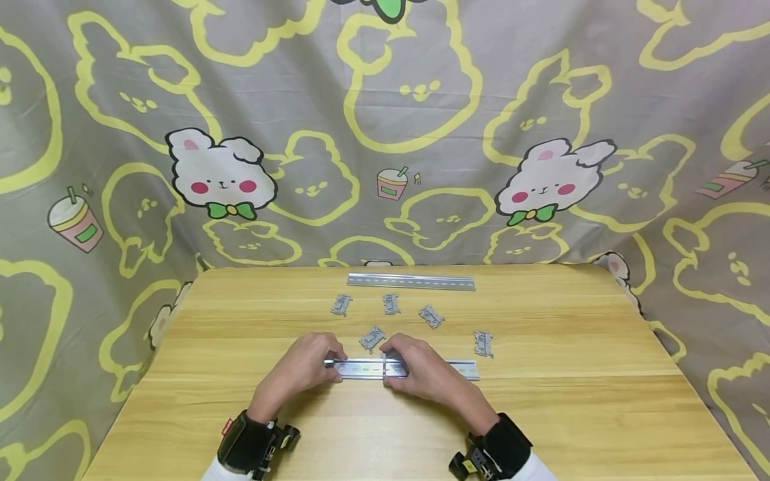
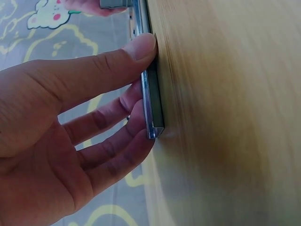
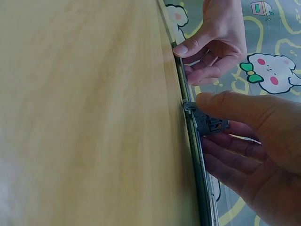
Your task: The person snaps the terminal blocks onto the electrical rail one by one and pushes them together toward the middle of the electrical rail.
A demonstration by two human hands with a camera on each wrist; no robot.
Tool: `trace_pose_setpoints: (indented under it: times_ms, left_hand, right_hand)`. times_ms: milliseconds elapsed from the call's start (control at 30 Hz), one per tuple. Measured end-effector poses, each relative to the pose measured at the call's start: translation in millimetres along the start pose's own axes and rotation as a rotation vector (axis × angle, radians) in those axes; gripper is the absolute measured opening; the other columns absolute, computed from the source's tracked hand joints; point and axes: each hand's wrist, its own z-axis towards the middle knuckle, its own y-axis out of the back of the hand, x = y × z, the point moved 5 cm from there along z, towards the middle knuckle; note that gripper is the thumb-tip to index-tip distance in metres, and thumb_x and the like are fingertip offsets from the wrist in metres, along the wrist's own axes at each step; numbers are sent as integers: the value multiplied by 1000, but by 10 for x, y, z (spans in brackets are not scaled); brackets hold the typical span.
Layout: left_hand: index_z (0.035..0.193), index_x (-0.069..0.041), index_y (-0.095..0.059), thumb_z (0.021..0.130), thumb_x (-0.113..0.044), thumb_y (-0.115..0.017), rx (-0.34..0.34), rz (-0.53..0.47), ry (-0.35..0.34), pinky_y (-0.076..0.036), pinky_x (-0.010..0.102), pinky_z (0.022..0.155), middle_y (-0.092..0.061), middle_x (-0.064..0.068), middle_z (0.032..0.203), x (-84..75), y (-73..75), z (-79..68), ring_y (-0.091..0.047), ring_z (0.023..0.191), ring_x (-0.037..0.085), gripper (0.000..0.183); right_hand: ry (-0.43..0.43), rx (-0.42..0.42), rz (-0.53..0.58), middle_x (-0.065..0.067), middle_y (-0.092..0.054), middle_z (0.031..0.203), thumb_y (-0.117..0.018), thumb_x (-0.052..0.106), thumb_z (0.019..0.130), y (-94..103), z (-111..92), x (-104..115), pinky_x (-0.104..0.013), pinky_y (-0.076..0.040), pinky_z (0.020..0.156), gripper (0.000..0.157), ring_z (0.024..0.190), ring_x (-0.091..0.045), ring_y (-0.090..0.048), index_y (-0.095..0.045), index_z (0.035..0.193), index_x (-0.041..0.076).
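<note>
A slotted metal DIN rail (image 1: 361, 369) lies crosswise near the middle of the table. My left hand (image 1: 309, 364) grips its left end, with the thumb on the near edge and the fingers along the far edge, as the left wrist view shows. Between the thumb and fingers of my right hand (image 1: 424, 369) is a grey terminal block (image 3: 207, 123), standing on edge at the rail. The block's foot meets the rail's near edge in the right wrist view. In the head view my right hand covers most of this block and part of the rail.
Loose grey terminal blocks lie beyond the hands, one (image 1: 373, 338) just behind the rail and another (image 1: 483, 343) to the right. Several more, such as this block (image 1: 391, 304), lie farther back. A second rail (image 1: 411, 283) rests near the table's back edge, before a patterned curtain (image 1: 313, 200).
</note>
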Motion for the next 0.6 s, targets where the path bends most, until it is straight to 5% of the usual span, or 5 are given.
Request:
trace_pose_setpoints:
  times_ms: [600]
  left_hand:
    - [91,-12,-79,68,-12,-95,13,-19,26,-50,32,69,-71,-4,88,6,-7,7,-60,77,14,28]
  right_hand:
    - [2,42,-37,-7,-63,129,-87,23,83,87,-47,55,-29,-55,93,77,111,-18,-63,-50,149,6]
